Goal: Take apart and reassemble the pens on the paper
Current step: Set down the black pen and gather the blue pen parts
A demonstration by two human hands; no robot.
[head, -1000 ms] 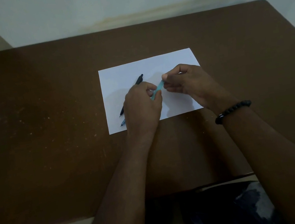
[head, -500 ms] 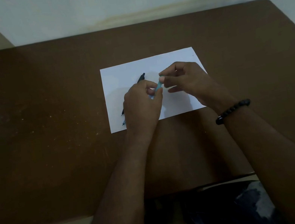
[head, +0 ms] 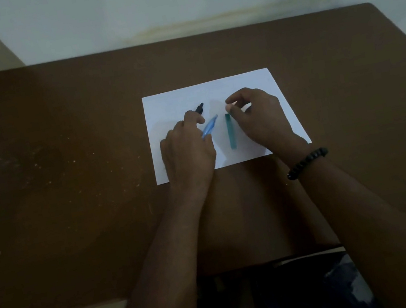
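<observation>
A white sheet of paper [head: 238, 85] lies on the brown table. My left hand [head: 187, 151] holds a light blue pen piece [head: 209, 128] that points up and to the right. A black pen [head: 199, 107] lies on the paper, mostly hidden behind that hand. A teal pen barrel [head: 231, 131] lies upright on the paper between my hands. My right hand [head: 260, 114] hovers just right of it, fingers curled, thumb and forefinger pinched close above the barrel's top end. Whether they hold anything small is too dim to tell.
The brown table [head: 65, 178] reaches well beyond the paper on all sides, with a pale wall behind its far edge. A dark bead bracelet [head: 306, 162] sits on my right wrist. My legs show below the near edge.
The two hands were together on one teal-blue pen. They have pulled apart: the blue piece stays in my left hand and the teal barrel now lies on the paper.
</observation>
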